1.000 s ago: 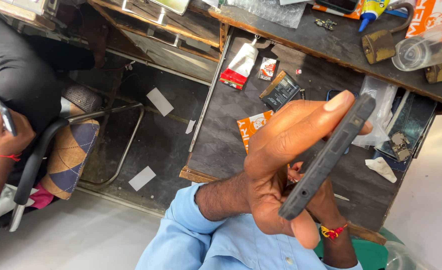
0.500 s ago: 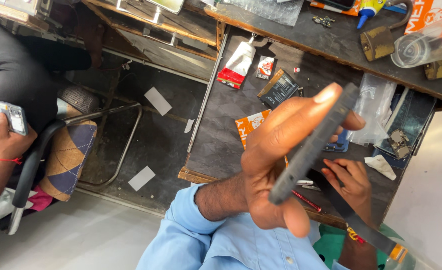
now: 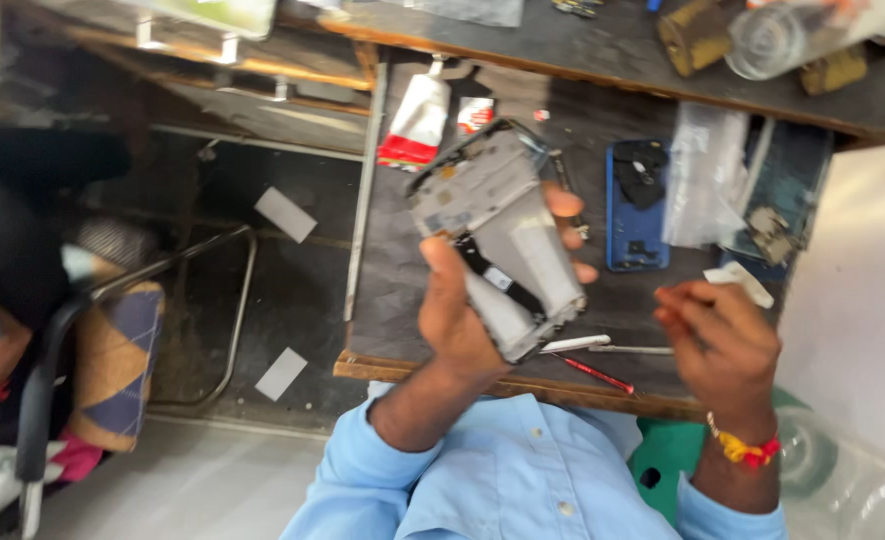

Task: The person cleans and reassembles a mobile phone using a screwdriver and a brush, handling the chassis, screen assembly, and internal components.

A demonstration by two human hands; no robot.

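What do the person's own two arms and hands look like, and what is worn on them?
Both hands are bare, with no gloves. The left hand comes out of a light blue shirt sleeve pushed back so the wrist and part of the forearm show. The right hand has a thread band in red and yellow around its wrist, with the same light blue cloth below. No rings or watch can be seen.
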